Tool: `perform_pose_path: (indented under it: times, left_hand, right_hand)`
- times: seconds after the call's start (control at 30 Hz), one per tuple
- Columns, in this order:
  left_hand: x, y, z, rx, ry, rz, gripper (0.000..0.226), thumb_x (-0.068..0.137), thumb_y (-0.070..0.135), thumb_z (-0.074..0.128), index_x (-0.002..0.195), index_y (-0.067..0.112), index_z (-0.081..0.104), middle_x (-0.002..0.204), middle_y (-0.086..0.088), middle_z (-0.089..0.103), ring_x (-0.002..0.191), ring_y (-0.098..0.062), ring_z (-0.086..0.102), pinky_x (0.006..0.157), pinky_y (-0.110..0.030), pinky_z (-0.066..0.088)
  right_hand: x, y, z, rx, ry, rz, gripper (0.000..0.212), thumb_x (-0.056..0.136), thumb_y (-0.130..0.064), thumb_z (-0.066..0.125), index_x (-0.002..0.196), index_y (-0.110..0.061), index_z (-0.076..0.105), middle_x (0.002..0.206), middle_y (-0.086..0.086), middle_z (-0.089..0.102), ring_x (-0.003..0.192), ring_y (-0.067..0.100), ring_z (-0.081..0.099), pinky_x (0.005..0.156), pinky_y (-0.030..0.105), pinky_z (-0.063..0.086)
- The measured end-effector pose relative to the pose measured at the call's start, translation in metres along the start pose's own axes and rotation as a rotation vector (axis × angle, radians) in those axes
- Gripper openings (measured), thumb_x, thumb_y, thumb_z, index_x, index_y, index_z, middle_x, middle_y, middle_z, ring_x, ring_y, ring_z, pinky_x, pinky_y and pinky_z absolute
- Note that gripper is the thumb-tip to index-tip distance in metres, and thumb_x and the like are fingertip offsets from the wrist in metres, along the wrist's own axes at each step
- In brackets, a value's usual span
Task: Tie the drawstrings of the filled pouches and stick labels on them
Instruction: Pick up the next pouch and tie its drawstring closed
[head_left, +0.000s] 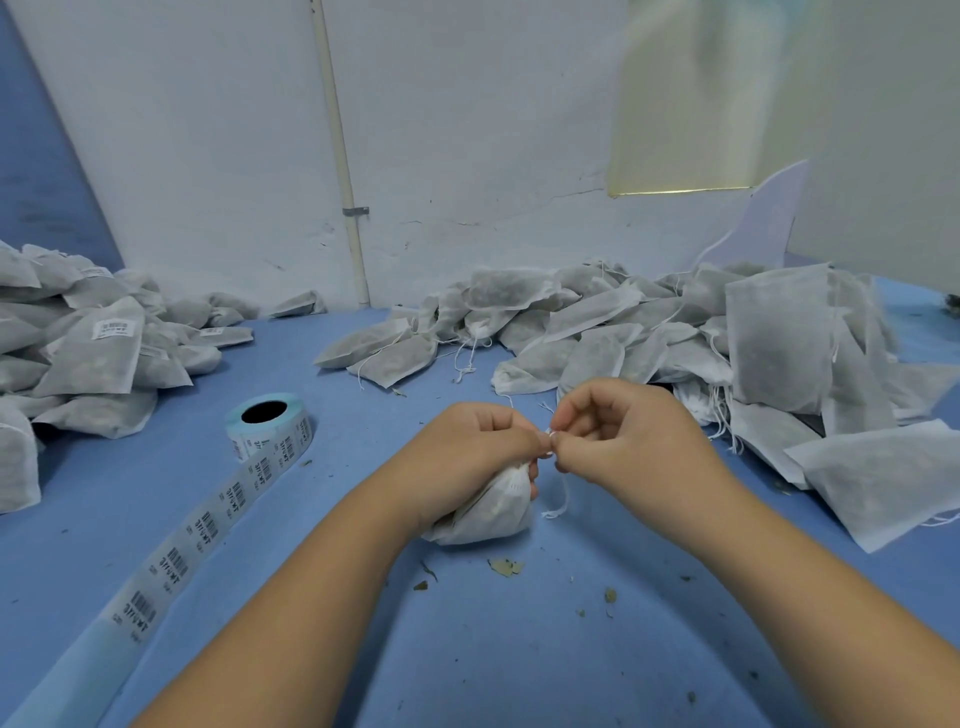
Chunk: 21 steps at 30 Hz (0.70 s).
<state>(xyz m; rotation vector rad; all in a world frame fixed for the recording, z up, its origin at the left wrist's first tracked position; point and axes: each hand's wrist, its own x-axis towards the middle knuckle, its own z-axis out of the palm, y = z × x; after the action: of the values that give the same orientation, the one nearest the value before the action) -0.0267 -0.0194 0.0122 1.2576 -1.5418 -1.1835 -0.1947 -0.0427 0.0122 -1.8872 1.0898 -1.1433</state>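
Both hands meet at the middle of the blue table (519, 654). The left hand (467, 457) has its fingers curled round the gathered neck of the pouch (493, 514), whose plump belly rests on the tabletop just below the wrist. The right hand (628, 436) comes in from the other side, thumb and forefinger pressed together on the drawstring (563, 496) right at the neck, the other fingers tucked in, and the loose end of the cord dangles down beside the pouch. Whether a knot is already formed is hard to say, because the fingertips cover that spot. The pouch looks light and soft, thin gauzy fabric over dry loose filling, so it should squash and shift rather than hold its shape. The cinched neck is probably the place to grip, since squeezing the belly could push crumbs out, and there are flecks (506, 566) on the table nearby. The cord is fine and likely slips, so a tight pinch close to the neck suits it. The label roll (267, 423) waits to the left with its strip run out, labelled pouches (104, 343) lie heaped beyond it, and the untied heap (675, 332) sits at the right.
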Motion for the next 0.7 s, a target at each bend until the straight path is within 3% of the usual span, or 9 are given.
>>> perform_pose_path:
  times: [0.07, 0.13, 0.23, 0.37, 0.43, 0.53, 0.7]
  left_hand:
    - [0.0, 0.0, 0.0, 0.019, 0.011, -0.01, 0.017, 0.075, 0.031, 0.069, 0.071, 0.015, 0.067, 0.068, -0.002, 0.066, 0.068, -0.017, 0.064, 0.079, -0.036, 0.052]
    - [0.0, 0.001, 0.0, 0.045, 0.022, -0.011, 0.016, 0.081, 0.029, 0.071, 0.071, 0.017, 0.068, 0.069, -0.003, 0.067, 0.069, -0.018, 0.064, 0.081, -0.037, 0.052]
    - [0.001, 0.002, 0.0, 0.095, 0.054, -0.01, 0.022, 0.088, 0.023, 0.069, 0.067, 0.022, 0.069, 0.069, -0.001, 0.068, 0.069, -0.015, 0.063, 0.081, -0.035, 0.051]
    - [0.001, 0.005, 0.0, 0.226, 0.107, 0.003, 0.018, 0.088, 0.03, 0.069, 0.074, 0.019, 0.07, 0.071, 0.002, 0.068, 0.068, -0.009, 0.058, 0.072, -0.029, 0.048]
    - [0.003, 0.006, 0.0, 0.325, 0.129, 0.019, 0.016, 0.089, 0.032, 0.068, 0.08, 0.019, 0.071, 0.075, 0.0, 0.07, 0.07, -0.009, 0.058, 0.071, -0.028, 0.048]
    - [0.003, 0.009, -0.001, 0.459, 0.134, 0.051, 0.014, 0.091, 0.031, 0.066, 0.081, 0.022, 0.07, 0.069, 0.014, 0.068, 0.066, -0.003, 0.056, 0.066, -0.02, 0.046]
    - [0.005, 0.011, 0.001, 0.615, 0.157, 0.128, 0.012, 0.092, 0.028, 0.066, 0.081, 0.024, 0.069, 0.067, 0.018, 0.064, 0.057, 0.007, 0.052, 0.054, -0.008, 0.04]
  right_hand:
    - [-0.001, -0.001, 0.001, -0.049, -0.004, 0.006, 0.018, 0.074, -0.006, 0.067, 0.076, -0.024, 0.066, 0.058, -0.011, 0.062, 0.049, 0.007, 0.051, 0.052, 0.024, 0.044]
    - [-0.002, -0.003, 0.001, -0.138, -0.003, -0.007, 0.017, 0.074, -0.009, 0.067, 0.075, -0.026, 0.069, 0.057, -0.014, 0.061, 0.048, 0.0, 0.049, 0.049, 0.016, 0.042]
    - [-0.003, -0.004, 0.001, -0.24, 0.004, -0.029, 0.013, 0.075, -0.013, 0.068, 0.07, -0.025, 0.071, 0.059, -0.009, 0.064, 0.05, 0.0, 0.05, 0.05, 0.016, 0.041]
    - [-0.002, -0.002, -0.001, -0.281, -0.061, 0.03, 0.014, 0.083, -0.017, 0.065, 0.07, -0.022, 0.069, 0.056, -0.009, 0.061, 0.046, 0.001, 0.048, 0.044, 0.012, 0.037]
    - [-0.001, -0.001, -0.001, -0.305, -0.112, 0.072, 0.018, 0.087, -0.021, 0.062, 0.07, -0.02, 0.067, 0.058, -0.005, 0.063, 0.046, 0.004, 0.05, 0.048, 0.015, 0.041]
    - [0.001, 0.0, -0.004, -0.212, -0.146, 0.158, 0.019, 0.088, -0.023, 0.06, 0.074, -0.013, 0.069, 0.064, -0.002, 0.068, 0.049, 0.004, 0.055, 0.058, 0.027, 0.048]
    - [0.001, -0.002, -0.008, -0.054, -0.193, 0.231, 0.018, 0.087, -0.021, 0.062, 0.073, -0.013, 0.071, 0.056, -0.012, 0.062, 0.051, 0.002, 0.055, 0.053, 0.021, 0.045]
